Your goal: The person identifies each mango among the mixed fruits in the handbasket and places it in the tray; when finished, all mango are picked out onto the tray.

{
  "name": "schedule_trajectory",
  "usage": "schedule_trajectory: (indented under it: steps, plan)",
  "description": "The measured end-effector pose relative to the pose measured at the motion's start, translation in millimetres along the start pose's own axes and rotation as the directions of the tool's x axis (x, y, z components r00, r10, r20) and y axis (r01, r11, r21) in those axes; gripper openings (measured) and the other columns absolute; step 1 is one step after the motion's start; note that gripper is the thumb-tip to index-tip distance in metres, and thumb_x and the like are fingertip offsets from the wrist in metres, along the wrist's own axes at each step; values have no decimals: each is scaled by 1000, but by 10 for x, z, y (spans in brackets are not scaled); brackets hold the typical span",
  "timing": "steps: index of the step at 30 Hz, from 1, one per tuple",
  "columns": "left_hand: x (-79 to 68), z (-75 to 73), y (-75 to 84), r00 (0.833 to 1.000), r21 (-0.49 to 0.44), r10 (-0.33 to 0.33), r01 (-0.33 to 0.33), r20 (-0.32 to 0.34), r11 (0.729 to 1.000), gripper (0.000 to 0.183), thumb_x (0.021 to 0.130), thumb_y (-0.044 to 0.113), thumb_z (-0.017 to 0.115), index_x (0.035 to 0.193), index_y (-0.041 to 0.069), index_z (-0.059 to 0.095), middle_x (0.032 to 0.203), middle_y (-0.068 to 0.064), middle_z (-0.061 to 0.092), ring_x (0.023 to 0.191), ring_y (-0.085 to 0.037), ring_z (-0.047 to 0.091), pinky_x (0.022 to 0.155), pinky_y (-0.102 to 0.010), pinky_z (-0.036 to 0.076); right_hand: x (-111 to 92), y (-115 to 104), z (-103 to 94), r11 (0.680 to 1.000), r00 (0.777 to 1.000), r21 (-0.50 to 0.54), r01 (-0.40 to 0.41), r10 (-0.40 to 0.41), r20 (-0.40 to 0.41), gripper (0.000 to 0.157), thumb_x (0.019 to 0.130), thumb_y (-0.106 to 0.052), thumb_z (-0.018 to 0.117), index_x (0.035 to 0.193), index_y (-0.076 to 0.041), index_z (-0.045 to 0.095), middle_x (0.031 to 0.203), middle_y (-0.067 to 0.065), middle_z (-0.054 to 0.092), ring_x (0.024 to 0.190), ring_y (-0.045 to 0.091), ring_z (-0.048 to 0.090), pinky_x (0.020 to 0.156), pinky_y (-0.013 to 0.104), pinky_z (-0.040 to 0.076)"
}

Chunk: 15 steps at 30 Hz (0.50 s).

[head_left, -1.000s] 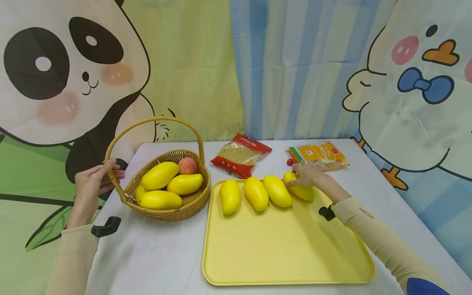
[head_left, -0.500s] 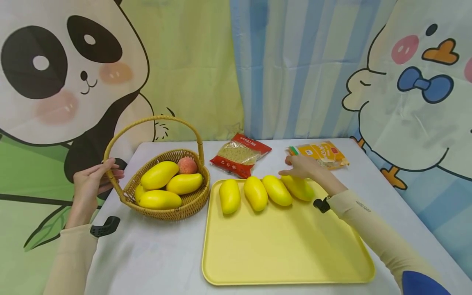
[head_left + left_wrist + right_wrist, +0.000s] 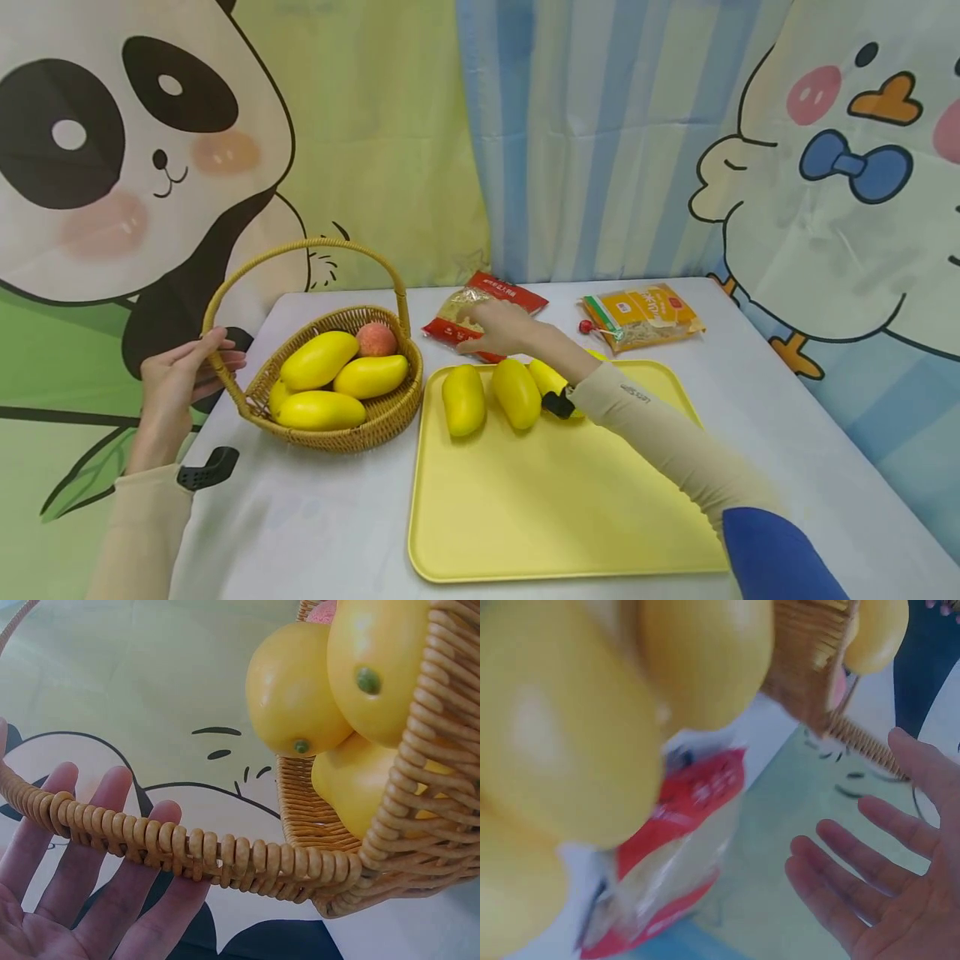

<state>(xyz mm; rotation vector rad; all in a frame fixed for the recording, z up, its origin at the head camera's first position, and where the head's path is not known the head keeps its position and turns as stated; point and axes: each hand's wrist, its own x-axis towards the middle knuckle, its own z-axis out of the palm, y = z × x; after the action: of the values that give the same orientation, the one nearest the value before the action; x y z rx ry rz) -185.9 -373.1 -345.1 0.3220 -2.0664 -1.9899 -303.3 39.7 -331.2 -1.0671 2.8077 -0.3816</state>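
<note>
My left hand (image 3: 171, 387) holds the left side of the wicker basket's handle (image 3: 303, 245) between thumb and fingers. In the left wrist view the fingers (image 3: 112, 787) lie behind the woven handle. The basket (image 3: 375, 433) stands on the table with several yellow mangoes (image 3: 321, 360) and a peach (image 3: 377, 340) inside. My right hand (image 3: 498, 325) hovers over the red bag of grain or noodles (image 3: 517, 292), partly hiding it. Fingers spread apart, it holds nothing in the right wrist view. Mangoes (image 3: 463, 400) lie along the far edge of the yellow tray (image 3: 555, 517); my right forearm partly covers some.
An orange-and-white food packet (image 3: 648, 315) lies at the back right, with a red lollipop (image 3: 585, 327) by its left edge. The white table (image 3: 300, 517) ends at a cartoon-printed curtain (image 3: 375, 150) behind.
My right hand has left the rightmost mango on the tray and moved left to above the red bag. The left hand stays on the basket handle. The head view has shifted slightly.
</note>
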Motion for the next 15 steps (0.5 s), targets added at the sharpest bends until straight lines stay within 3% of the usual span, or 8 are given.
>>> schedule_trajectory:
  steps: [4,8,11,15]
  plan:
    - [5,4,-7,1000,-20,5,-4,5,1000,24,88,39,68,88,17,76,74,7,74,69,-6,71,62,-17,54,239,-303,108,993,994,-18,113,-113,-8,50,89,-37,68,130,-11,57,122,6,63,108,20,59,92,34,48]
    - [-10,5,-26,1000,-48,7,-7,10,999,22,89,36,68,87,15,76,74,5,74,68,-8,71,61,-18,55,426,-558,296,978,978,-4,208,-207,37,56,91,-33,67,139,-11,49,133,9,55,114,21,57,95,33,47]
    - [-10,10,-32,1000,-40,8,-8,-1,999,23,89,36,68,87,15,76,73,6,74,68,-7,71,61,-18,55,550,-700,421,974,972,-30,226,-223,71,59,91,-34,66,142,-13,46,143,8,48,125,20,51,101,32,44]
    - [6,16,-18,1000,-34,14,-15,-9,999,24,88,38,69,87,15,76,73,6,74,68,-7,71,62,-17,55,694,-828,494,970,970,-67,235,-229,87,57,90,-33,67,140,-14,47,145,4,46,123,18,51,97,29,45]
